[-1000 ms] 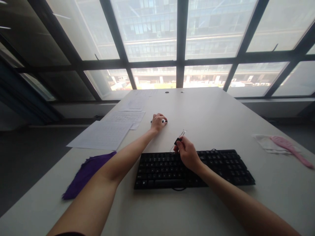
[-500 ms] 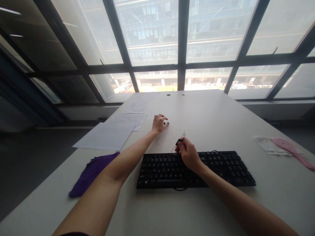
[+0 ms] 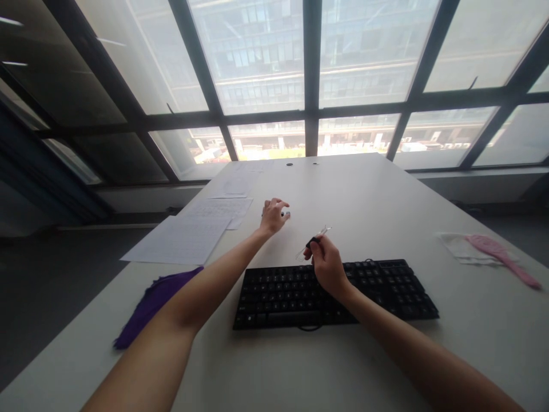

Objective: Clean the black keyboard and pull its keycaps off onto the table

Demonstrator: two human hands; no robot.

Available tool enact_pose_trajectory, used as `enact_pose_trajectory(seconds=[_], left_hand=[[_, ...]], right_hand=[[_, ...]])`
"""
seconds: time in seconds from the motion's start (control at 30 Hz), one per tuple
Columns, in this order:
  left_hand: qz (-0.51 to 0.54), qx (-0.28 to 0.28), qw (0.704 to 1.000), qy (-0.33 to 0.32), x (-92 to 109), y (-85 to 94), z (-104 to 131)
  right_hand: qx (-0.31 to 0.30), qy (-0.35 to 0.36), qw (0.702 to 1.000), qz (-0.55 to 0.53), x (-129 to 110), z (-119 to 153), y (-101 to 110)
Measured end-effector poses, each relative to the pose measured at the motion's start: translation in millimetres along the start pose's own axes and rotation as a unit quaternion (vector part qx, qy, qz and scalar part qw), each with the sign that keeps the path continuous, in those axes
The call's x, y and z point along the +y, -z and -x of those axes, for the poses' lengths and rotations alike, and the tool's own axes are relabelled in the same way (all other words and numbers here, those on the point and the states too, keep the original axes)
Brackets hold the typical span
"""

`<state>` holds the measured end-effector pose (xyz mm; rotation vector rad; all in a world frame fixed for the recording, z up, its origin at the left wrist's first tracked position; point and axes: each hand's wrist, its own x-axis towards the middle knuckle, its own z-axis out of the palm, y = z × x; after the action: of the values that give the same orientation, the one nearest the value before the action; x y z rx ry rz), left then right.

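My right hand (image 3: pixel 326 264) is closed on a small tool (image 3: pixel 315 241) with a black middle and thin wire ends, just above the back edge of the black keyboard (image 3: pixel 278 294). Farther off, my left hand (image 3: pixel 273 216) reaches over the white table with its fingers curved and apart. Small dark pieces (image 3: pixel 287 214) lie by its thumb and fingertips, partly hidden by the hand. Whether the fingers touch them is too small to tell.
Papers (image 3: pixel 180 237) lie at the left, with a purple cloth (image 3: pixel 154 306) nearer, partly under my left forearm. At the right a pink brush-like object (image 3: pixel 493 252) rests on a white cloth (image 3: pixel 454 249). Windows stand behind the table (image 3: pixel 343 194).
The tool in my right hand has tilted flatter, its upper end swinging to the right. My left hand has shifted slightly over the small pieces. The whole view has moved a little.
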<state>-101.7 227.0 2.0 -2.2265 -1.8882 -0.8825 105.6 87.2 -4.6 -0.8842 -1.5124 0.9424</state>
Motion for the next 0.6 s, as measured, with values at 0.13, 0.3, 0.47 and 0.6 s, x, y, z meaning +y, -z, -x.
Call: enact_pose_trajectory(seconds=[0.13, 0.3, 0.47, 0.6], left_hand=[[0.077, -0.055, 0.993, -0.067, 34, 27.2, 32], [0.170, -0.120, 0.977, -0.052, 70, 54.3, 95], [0.218, -0.123, 0.967, -0.044, 80, 59.3, 133], [0.223, -0.120, 0.966, -0.056, 81, 57.6, 139]], right_hand=[[0.005, 0.017, 0.999, 0.039, -5, 0, 3], [-0.065, 0.045, 0.990, 0.118, -6, 3, 5], [-0.089, 0.044, 0.985, 0.139, -5, 1, 5], [-0.110, 0.037, 0.983, 0.143, -4, 0, 5]])
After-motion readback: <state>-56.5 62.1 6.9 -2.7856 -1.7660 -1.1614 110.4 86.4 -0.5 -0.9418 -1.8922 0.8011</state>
